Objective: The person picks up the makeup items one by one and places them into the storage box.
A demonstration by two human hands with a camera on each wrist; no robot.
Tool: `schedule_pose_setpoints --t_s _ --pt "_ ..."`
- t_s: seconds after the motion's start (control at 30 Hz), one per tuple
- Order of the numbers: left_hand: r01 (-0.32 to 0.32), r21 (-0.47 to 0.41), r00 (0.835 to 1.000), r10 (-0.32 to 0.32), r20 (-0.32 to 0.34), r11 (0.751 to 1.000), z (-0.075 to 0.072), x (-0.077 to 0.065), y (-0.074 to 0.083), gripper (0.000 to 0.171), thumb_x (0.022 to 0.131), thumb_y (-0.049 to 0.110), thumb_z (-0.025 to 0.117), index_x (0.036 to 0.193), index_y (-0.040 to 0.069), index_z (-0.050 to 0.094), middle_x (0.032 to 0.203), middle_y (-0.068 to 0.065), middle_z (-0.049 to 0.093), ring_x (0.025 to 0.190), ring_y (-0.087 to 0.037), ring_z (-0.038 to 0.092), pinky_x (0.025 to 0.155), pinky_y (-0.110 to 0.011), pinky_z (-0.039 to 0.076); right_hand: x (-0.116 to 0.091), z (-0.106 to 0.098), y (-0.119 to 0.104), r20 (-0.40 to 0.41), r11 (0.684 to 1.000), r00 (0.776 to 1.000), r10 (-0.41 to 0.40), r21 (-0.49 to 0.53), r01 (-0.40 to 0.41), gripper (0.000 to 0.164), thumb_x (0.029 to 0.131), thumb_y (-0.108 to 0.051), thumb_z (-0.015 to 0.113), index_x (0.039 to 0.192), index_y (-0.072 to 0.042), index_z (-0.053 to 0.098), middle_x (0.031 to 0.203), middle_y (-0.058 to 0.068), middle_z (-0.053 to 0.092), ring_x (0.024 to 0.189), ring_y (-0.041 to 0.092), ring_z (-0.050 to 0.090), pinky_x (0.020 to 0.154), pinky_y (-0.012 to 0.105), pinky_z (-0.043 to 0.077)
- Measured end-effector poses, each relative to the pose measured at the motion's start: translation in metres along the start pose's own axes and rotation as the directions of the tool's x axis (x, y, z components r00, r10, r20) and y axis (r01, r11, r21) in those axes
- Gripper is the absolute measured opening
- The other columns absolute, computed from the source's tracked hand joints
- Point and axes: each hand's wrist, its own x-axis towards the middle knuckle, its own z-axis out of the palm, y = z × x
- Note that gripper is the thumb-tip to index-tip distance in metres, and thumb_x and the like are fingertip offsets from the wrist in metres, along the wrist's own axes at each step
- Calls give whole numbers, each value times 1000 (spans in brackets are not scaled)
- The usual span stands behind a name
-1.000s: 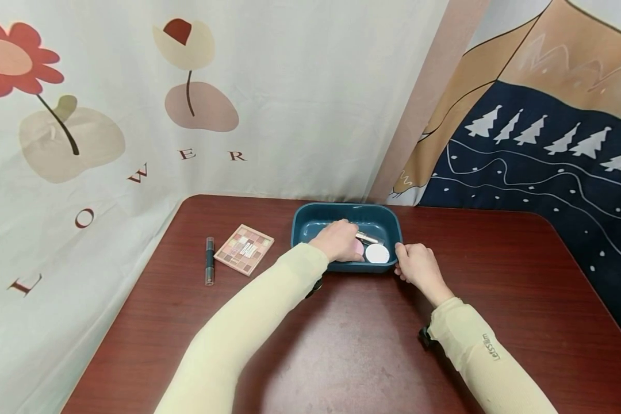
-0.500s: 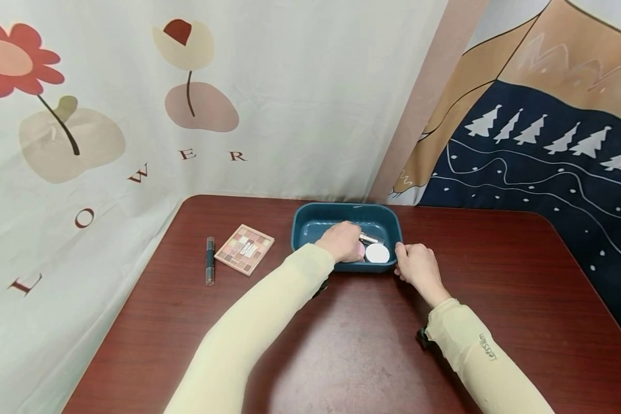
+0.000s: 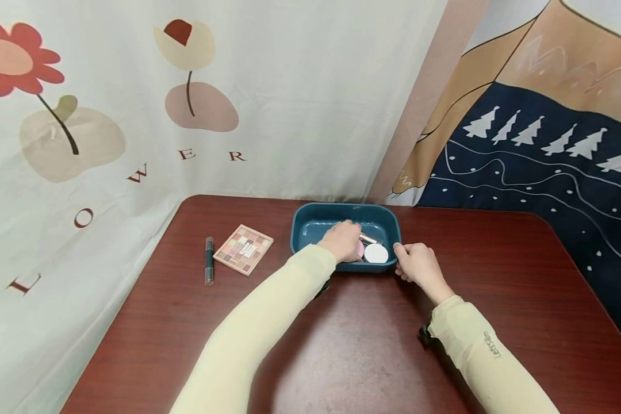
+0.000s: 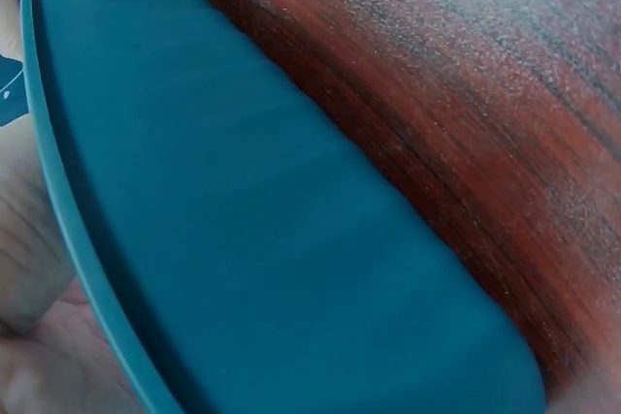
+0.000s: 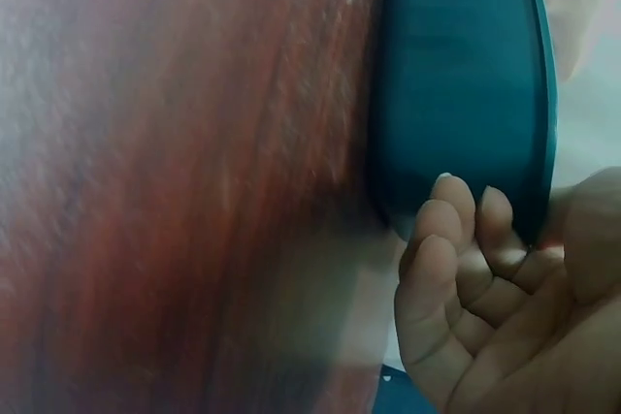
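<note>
A teal plastic bin stands near the table's back edge. My left hand is down inside it, beside a pink round item; the fingers are hidden, so a grip cannot be made out. To the right of that hand lie a white round compact and a slim tube with a clear part. My right hand holds the bin's right front corner, thumb at the rim. In the right wrist view, this hand has its fingertips curled against the outer wall.
On the table's left lie an eyeshadow palette and a dark double-ended makeup stick with clear ends. Bare brown tabletop spreads in front of the bin. A printed curtain hangs right behind the table.
My left hand has shifted slightly to the right inside the bin, over the pink item. The right hand keeps its hold on the corner.
</note>
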Motion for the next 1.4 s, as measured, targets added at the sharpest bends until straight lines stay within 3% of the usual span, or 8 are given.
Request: schedule_pose_setpoints --t_s 0.27,0.43,0.6,0.77,1.03,1.4 --pt "10 -7 1000 -10 -2 1000 2 1 -2 72 87 36 84 146 6 55 139 -14 60 125 -29 57 108 -41 49 4 -6 5 6 999 999 -49 9 49 40 106 -27 55 79 0 69 66 6 67 57 16 60 55 29 52" --pt "-1 5 1000 1 -5 1000 2 0 -3 71 89 36 81 148 7 54 138 -14 59 124 -29 58 107 -42 49 5 -7 4 2 998 999 -50 36 49 39 107 -25 52 84 0 71 66 6 68 57 15 61 55 28 53" --pt "-15 21 1000 16 -17 1000 -1 -3 -2 63 92 34 75 146 7 56 136 -14 60 121 -28 58 105 -41 51 4 -7 3 -15 997 998 -60 45 60 39 107 -22 50 84 1 71 65 5 67 57 14 60 55 28 53" --pt "-23 25 999 24 -33 999 -3 -7 1 52 94 27 65 142 7 59 134 -14 61 117 -28 58 103 -40 52 3 -1 4 -89 997 993 -82 -8 82 42 106 -23 51 75 -3 71 60 2 65 53 12 59 58 29 50" --pt "-45 50 998 47 -32 998 -5 -11 3 68 94 45 74 146 6 55 139 -13 58 121 -27 56 104 -37 52 1 3 2 -138 996 988 -73 -55 66 45 105 -24 51 69 -5 70 59 3 68 54 12 61 67 34 48" --pt "-80 37 990 84 -109 996 -17 -31 -13 61 96 42 68 142 3 58 136 -14 60 119 -27 55 98 -40 55 -1 3 1 -133 996 989 -64 -73 54 43 106 -25 51 73 -6 71 60 3 68 56 13 61 66 34 47"
